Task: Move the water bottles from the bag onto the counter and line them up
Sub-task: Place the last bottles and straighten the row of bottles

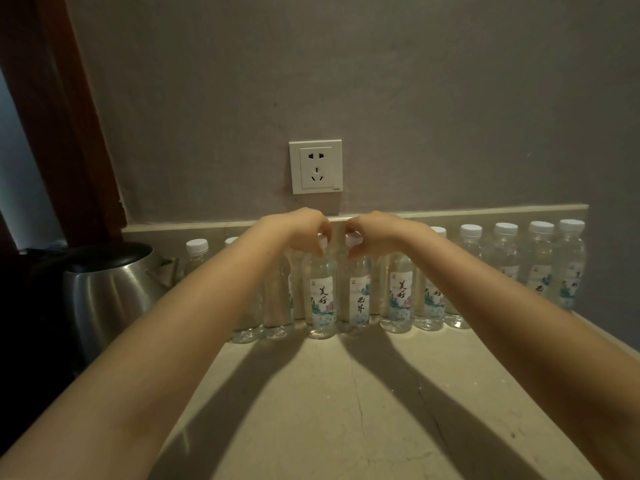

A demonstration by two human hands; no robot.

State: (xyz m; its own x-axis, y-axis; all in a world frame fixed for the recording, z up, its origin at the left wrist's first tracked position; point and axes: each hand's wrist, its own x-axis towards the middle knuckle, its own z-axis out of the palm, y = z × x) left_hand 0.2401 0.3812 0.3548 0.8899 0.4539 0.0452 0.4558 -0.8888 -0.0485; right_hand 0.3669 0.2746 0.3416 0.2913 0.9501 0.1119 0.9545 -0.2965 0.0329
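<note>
Plastic bottles [400,296] line the counter [346,410]; left hand [304,225], right hand [375,228] each pinch 1.

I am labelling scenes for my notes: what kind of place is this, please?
Likely a hotel room's tea corner or a small kitchenette: a steel kettle, a wall socket above a stone counter, and a row of identical small water bottles.

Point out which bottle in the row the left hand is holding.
The bottle just below the wall socket, left of the two held: the left hand pinches its cap. The right hand holds its neighbour.
</note>
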